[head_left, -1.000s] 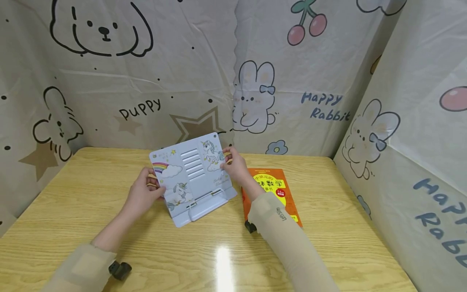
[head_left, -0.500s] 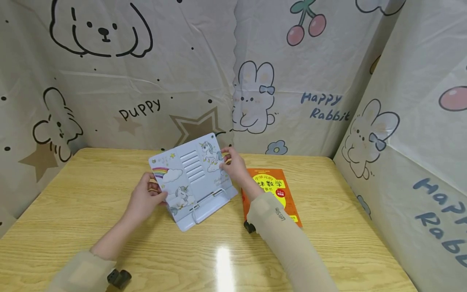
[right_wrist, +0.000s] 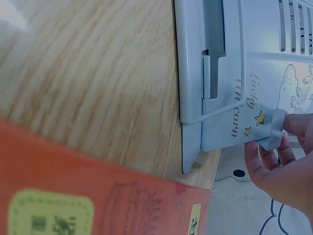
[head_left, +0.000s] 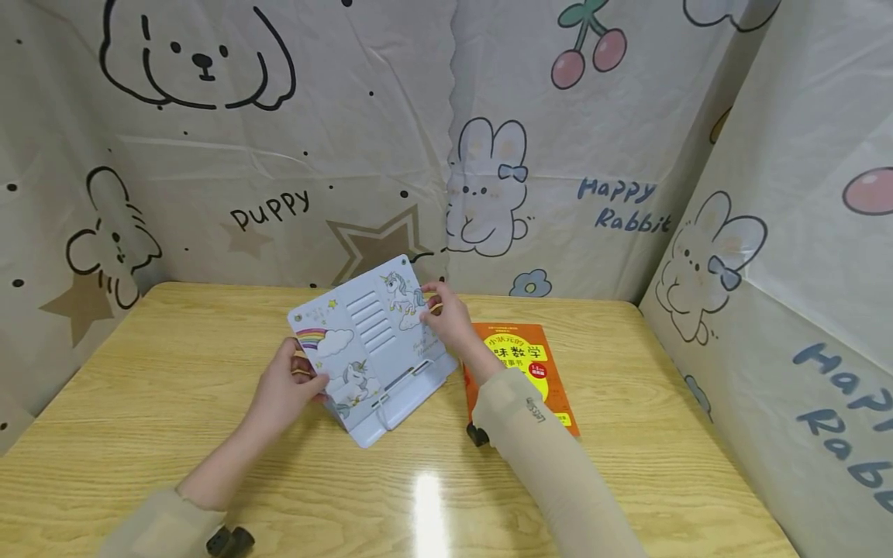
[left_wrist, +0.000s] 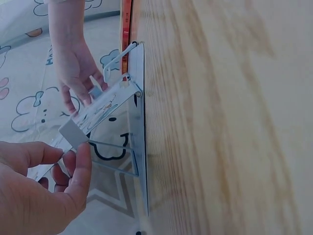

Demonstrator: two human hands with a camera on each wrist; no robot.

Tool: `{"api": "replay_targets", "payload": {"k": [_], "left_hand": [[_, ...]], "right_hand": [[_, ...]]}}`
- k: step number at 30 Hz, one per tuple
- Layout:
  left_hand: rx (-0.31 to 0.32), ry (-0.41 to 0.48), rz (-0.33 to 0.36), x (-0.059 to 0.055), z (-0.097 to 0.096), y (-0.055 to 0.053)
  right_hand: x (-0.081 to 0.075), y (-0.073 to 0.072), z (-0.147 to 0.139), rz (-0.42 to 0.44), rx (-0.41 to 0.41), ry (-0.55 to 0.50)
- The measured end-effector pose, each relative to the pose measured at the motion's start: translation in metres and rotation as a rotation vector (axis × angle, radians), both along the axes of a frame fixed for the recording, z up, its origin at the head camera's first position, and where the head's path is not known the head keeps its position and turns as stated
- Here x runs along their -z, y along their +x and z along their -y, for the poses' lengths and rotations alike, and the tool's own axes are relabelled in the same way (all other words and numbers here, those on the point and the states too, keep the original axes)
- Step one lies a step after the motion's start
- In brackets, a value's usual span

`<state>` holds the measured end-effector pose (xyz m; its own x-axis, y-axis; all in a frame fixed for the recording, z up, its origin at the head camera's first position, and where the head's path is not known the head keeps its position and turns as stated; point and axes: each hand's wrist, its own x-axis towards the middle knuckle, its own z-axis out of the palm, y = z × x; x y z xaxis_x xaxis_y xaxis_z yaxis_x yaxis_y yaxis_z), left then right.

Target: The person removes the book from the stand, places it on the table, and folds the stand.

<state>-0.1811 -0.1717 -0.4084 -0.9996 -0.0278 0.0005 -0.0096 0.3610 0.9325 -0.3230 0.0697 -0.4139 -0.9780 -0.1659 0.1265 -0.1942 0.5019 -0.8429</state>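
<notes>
A pale blue metal book stand with a unicorn and rainbow print stands turned at an angle on the table. Its slotted back panel leans up from the base, and a wire prop shows behind it in the left wrist view. My left hand pinches the panel's left edge between thumb and fingers. On the opposite edge, my right hand pinches the panel near a small bent tab. The base lies along the wood, and a wire page holder crosses the front ledge.
An orange book with yellow and Chinese lettering lies to the right of the stand, partly under my right forearm. The wooden table runs back to a cloth wall printed with cartoon animals.
The book stand has turned a little, its front left corner swinging nearer and to the right. My left hand has moved slightly down and right with it; my right hand stays nearly still.
</notes>
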Motion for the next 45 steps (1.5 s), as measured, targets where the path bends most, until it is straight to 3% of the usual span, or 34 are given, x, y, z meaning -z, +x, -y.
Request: {"api": "replay_targets", "payload": {"k": [15,23,33,45], "left_hand": [[0.032,0.004,-0.006,0.0,0.002,-0.001],[0.055,-0.004,-0.072,-0.012,0.013,-0.008],[0.113,-0.025,-0.193,-0.025,0.033,-0.015],[0.155,-0.028,-0.203,-0.035,0.039,-0.017]], "right_hand": [[-0.001,0.002,0.001,-0.018,0.001,0.028],[-0.003,0.016,0.003,-0.059,-0.009,0.023],[-0.001,0.034,0.012,-0.065,-0.05,0.158],[0.001,0.049,0.025,-0.024,-0.008,0.176]]}}
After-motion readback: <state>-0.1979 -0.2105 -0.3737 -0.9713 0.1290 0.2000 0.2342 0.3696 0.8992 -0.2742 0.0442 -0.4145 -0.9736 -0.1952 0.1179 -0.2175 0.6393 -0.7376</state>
